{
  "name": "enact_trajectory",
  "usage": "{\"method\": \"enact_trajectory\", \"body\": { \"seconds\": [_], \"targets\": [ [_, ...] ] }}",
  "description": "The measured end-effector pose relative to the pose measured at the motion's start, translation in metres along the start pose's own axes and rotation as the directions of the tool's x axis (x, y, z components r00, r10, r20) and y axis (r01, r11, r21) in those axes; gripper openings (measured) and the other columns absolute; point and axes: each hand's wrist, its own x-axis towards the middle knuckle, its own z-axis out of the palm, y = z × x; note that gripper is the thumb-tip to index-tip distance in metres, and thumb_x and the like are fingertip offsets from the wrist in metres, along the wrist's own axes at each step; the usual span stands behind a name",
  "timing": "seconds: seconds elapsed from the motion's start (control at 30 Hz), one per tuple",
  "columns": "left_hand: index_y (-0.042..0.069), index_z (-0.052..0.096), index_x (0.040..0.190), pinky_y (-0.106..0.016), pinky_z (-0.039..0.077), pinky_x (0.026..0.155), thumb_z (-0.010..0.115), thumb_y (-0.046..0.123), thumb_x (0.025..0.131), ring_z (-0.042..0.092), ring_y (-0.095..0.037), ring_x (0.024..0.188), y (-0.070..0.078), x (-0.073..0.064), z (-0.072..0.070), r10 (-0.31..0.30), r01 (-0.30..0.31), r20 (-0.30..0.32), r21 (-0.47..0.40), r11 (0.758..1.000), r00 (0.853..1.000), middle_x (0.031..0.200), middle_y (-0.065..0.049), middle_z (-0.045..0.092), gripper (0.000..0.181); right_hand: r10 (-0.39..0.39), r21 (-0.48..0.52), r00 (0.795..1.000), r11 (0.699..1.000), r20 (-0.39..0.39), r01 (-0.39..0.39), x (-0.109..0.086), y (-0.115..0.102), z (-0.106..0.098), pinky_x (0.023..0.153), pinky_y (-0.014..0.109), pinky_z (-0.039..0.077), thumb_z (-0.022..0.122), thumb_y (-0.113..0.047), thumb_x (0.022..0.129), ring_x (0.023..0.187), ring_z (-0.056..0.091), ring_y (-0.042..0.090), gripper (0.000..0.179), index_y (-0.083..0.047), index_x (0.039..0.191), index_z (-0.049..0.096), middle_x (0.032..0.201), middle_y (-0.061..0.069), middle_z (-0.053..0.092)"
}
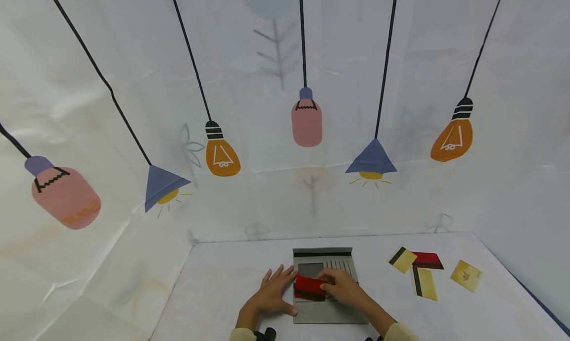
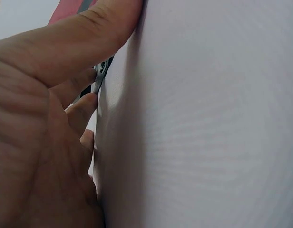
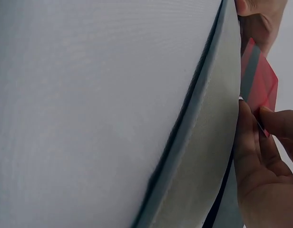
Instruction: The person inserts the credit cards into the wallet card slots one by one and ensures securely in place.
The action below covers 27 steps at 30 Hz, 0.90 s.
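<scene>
A grey wallet (image 1: 329, 313) lies opened flat on the white table, showing a dark window pocket and a row of slots in the head view. My right hand (image 1: 344, 287) pinches a red card (image 1: 308, 286) with a black stripe, held over the wallet's left part. In the right wrist view, thumb and fingers grip one end of that card (image 3: 266, 88), beside the wallet's edge (image 3: 203, 128). Fingers spread, my left hand (image 1: 271, 292) rests along the wallet's left edge, its fingertips close to the card. The left wrist view shows its thumb stretched out.
To the right of the wallet lie several loose cards: a small yellow one (image 1: 404, 260) with a black stripe, a red one (image 1: 428, 260), another striped yellow one (image 1: 425, 284) and a gold one (image 1: 466, 275). A white sheet with printed lamps (image 1: 307, 123) hangs behind the table.
</scene>
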Motion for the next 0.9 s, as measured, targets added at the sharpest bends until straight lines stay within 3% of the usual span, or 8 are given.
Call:
{"method": "enact_trajectory", "body": {
  "seconds": [0.27,0.9],
  "targets": [
    [0.024,0.042,0.153,-0.064,0.006,0.121,0.091,0.047,0.064,0.02,-0.036,0.154,-0.0006,0.001,0.0001,-0.005,0.005,0.0,0.009,1.0,1.0,0.162,-0.002,0.036,0.104,0.003,-0.121,1.0,0.993,0.001,-0.003,-0.0011,-0.0021,-0.0032,0.066,0.023,0.052,0.07,-0.01,0.091,0.081,0.063,0.005,0.013,-0.014,0.104,0.073,0.094,0.0,0.074],
    [0.027,0.042,0.153,-0.064,0.005,0.122,0.09,0.049,0.064,0.019,-0.036,0.154,-0.0039,0.0018,0.0032,-0.01,0.01,-0.002,0.012,1.0,1.0,0.163,0.0,0.035,0.104,0.046,-0.133,0.998,0.99,0.053,-0.039,0.0014,0.0007,-0.0043,0.063,0.022,0.049,0.069,-0.008,0.091,0.077,0.058,0.005,0.017,-0.012,0.106,0.076,0.092,-0.002,0.07]
  ]
}}
